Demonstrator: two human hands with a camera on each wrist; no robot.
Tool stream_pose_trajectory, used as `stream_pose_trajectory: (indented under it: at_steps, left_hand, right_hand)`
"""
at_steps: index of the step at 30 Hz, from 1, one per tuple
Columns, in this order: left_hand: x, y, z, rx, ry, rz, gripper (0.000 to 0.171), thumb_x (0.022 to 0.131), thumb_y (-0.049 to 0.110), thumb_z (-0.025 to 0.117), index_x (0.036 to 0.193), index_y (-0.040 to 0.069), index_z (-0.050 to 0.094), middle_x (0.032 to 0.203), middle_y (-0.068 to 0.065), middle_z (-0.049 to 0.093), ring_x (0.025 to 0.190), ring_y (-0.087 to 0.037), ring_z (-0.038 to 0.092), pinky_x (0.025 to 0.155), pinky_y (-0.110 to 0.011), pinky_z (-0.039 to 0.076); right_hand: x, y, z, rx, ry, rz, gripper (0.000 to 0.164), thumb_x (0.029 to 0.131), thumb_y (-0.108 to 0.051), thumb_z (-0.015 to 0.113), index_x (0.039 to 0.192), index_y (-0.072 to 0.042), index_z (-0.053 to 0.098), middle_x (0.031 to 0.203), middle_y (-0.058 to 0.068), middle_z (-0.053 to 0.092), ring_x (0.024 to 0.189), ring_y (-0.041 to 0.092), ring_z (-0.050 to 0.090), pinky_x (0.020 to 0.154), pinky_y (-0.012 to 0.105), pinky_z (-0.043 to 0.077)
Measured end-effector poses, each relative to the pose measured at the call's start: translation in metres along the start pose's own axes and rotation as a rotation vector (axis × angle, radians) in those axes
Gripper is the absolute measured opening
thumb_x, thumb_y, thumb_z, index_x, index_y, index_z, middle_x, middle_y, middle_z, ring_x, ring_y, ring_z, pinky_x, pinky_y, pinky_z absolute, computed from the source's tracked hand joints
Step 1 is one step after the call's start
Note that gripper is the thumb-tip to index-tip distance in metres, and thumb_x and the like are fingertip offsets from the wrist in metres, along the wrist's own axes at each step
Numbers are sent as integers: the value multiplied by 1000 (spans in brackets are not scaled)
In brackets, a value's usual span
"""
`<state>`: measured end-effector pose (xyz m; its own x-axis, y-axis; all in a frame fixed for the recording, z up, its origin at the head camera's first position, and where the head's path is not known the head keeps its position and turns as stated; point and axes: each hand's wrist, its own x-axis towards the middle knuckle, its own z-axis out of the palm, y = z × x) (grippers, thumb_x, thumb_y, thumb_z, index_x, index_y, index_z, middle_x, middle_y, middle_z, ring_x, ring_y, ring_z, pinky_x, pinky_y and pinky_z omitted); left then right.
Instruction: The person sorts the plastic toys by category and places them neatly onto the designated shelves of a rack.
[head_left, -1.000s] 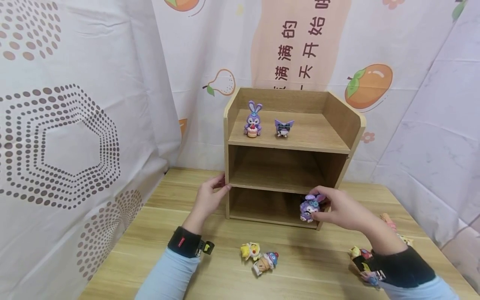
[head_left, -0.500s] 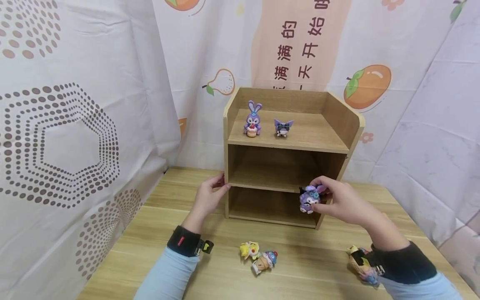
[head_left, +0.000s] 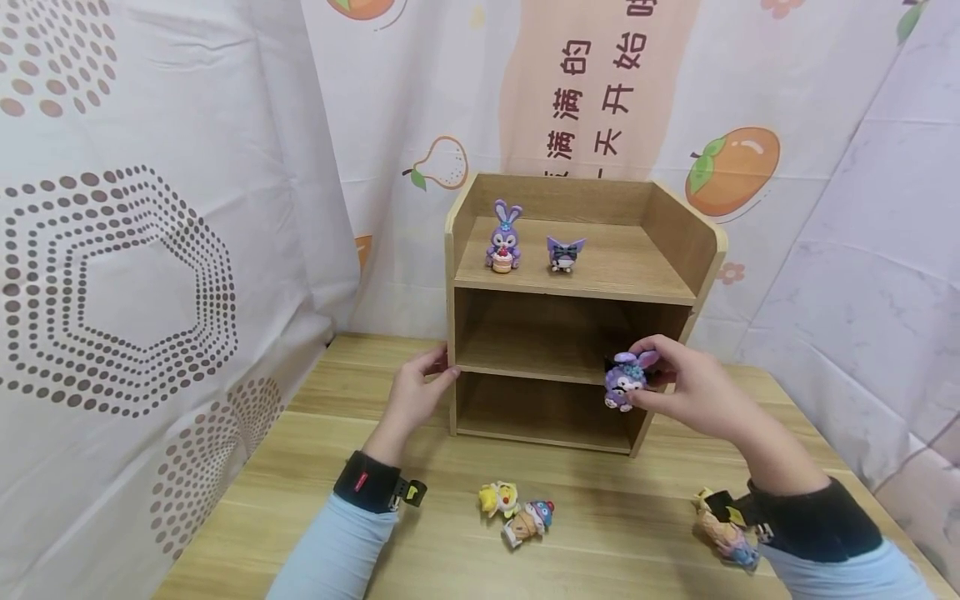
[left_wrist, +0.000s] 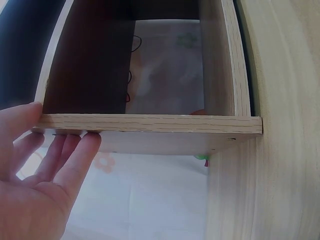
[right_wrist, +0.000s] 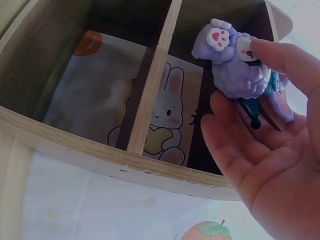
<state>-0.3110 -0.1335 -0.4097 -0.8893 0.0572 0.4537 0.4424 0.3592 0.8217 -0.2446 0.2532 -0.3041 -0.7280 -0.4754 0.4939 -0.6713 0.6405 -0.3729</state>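
My right hand (head_left: 693,383) holds a purple rabbit figurine (head_left: 624,385) in front of the small wooden shelf (head_left: 577,293), near its right side. In the right wrist view, the figurine (right_wrist: 237,70) shows a white paw with a red pad, between thumb and fingers. A dark pointed piece (right_wrist: 250,109) with a ball tip sticks out below it; whether it belongs to the figurine I cannot tell. My left hand (head_left: 414,398) grips the shelf's left side panel (left_wrist: 150,122), thumb at the front edge and fingers against the outer face.
On the top board stand a purple rabbit figurine with a cake (head_left: 503,242) and a smaller purple-eared figurine (head_left: 564,254). On the table lie a yellow figurine (head_left: 498,498), a cone-shaped one (head_left: 529,522), and more figurines (head_left: 726,533) by my right wrist. Patterned cloth hangs behind.
My right hand has raised the purple rabbit figurine from the lower compartment's height to about the middle board, lately drifting slightly right. My left hand stays on the shelf's side.
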Motion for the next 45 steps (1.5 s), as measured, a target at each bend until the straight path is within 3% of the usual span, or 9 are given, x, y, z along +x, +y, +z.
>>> stream_pose_trajectory:
  at_steps: [8,17,28,39,45]
  left_hand:
    - [0,-1,0,-8,8,2,48,90,18,70,133,6,54,118,-12,61,102,-24,58,81,-37,56]
    - [-1,-1,0,-10,3,1,48,90,20,70,133,7,55,117,-10,61,102,-23,58,80,-36,56]
    - [2,1,0,17,-3,4,49,90,22,69,135,7,53,117,-9,61,102,-20,58,82,-35,55]
    - [2,0,0,13,3,31,49,89,19,70,134,5,54,117,-12,61,101,-24,60,80,-37,56]
    - [1,-1,0,8,6,25,49,89,19,70,133,5,54,117,-12,61,102,-25,59,81,-37,56]
  right_hand:
    - [4,-2,-7,-12,28,-3,50,71,-10,85,112,-11,56,91,4,61,75,13,62,62,33,59]
    - [10,-9,-19,-43,60,-7,52,71,-10,85,113,-9,56,91,5,62,77,14,60,65,18,55]
    - [21,-19,-38,-51,133,-5,57,68,-5,85,117,-10,56,93,5,63,78,15,62,69,9,50]
    - [36,-29,-60,-99,165,17,56,72,-6,83,119,-8,54,92,7,62,76,21,63,66,5,47]
    - [44,-33,-70,-116,166,59,56,74,-10,82,121,-9,51,96,9,61,77,13,62,66,3,45]
